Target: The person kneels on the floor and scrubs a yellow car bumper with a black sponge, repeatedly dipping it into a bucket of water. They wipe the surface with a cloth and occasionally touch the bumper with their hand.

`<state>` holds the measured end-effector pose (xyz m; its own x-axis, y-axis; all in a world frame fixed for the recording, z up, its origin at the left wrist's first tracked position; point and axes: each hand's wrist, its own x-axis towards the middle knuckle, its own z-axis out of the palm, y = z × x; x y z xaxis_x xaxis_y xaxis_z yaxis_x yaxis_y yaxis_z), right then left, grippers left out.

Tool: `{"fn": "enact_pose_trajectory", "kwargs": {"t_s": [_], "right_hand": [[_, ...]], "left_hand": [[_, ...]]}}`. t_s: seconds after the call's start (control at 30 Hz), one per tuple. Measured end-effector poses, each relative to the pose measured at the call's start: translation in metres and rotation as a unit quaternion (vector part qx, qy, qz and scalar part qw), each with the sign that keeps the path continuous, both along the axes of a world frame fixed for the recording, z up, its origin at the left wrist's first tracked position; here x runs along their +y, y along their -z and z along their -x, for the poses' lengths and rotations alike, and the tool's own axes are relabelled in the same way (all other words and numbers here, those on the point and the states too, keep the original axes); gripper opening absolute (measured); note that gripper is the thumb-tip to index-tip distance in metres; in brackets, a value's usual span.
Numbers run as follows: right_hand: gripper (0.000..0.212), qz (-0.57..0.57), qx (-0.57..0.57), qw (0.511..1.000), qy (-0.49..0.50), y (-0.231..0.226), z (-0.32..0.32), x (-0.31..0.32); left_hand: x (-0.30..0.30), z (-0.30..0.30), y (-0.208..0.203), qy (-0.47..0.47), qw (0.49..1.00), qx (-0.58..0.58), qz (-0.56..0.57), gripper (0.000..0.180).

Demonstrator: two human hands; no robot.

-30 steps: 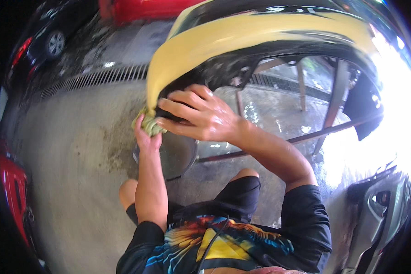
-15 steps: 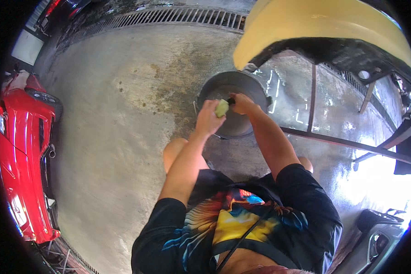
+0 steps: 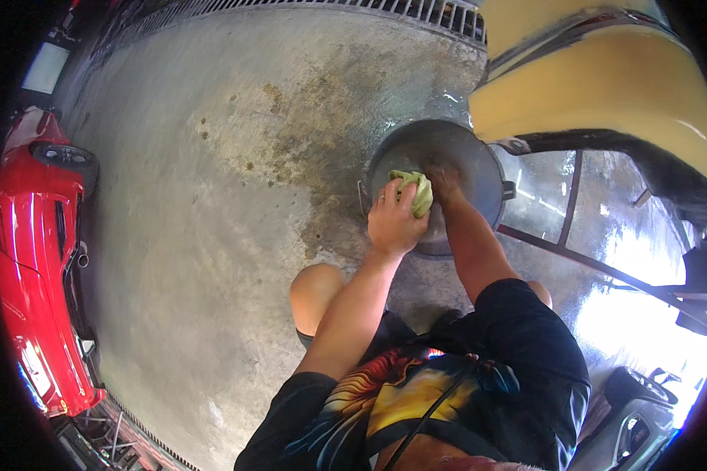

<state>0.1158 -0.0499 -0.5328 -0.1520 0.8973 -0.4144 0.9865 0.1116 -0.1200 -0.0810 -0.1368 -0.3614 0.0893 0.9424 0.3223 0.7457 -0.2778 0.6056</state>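
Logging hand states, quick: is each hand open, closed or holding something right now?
Left hand: closed, holding the yellow-green cloth.
Right hand: down in the dark bucket, too unclear to tell.

- The rag (image 3: 421, 196) is looking soft and crumpled, like cloth.
- The bucket (image 3: 483, 161) is looking like smooth, dull plastic.
- The yellow panel (image 3: 589, 94) is looking smooth, with a soft shine.
- The red car (image 3: 27, 228) is gleaming with glossy paint.
- The floor (image 3: 173, 212) is showing rough concrete, and its wet part is shining.
- The bars (image 3: 554, 250) are looking like dull metal.
- The shirt (image 3: 538, 345) is showing soft cloth.
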Motion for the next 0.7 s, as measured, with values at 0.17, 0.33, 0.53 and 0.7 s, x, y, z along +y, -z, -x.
{"fn": "enact_pose_trajectory", "kwargs": {"t_s": [0.17,0.33,0.53,0.7], "right_hand": [[0.052,0.048,0.246,0.940,0.232,0.041,0.025,0.018],[0.047,0.149,0.742,0.418,0.503,-0.048,0.007,-0.001],[0.050,0.151,0.865,0.301,0.371,-0.162,-0.030,-0.064],[0.052,0.125,0.843,0.332,0.405,-0.187,-0.018,-0.085]], "left_hand": [[0.001,-0.002,0.005,-0.016,1.000,-0.009,-0.012,0.057],[0.001,-0.003,0.004,-0.050,0.998,-0.023,-0.001,0.055],[0.004,0.000,0.001,-0.059,0.994,-0.095,-0.010,0.053],[0.015,0.010,0.000,-0.027,0.949,-0.239,0.206,0.063]]}}
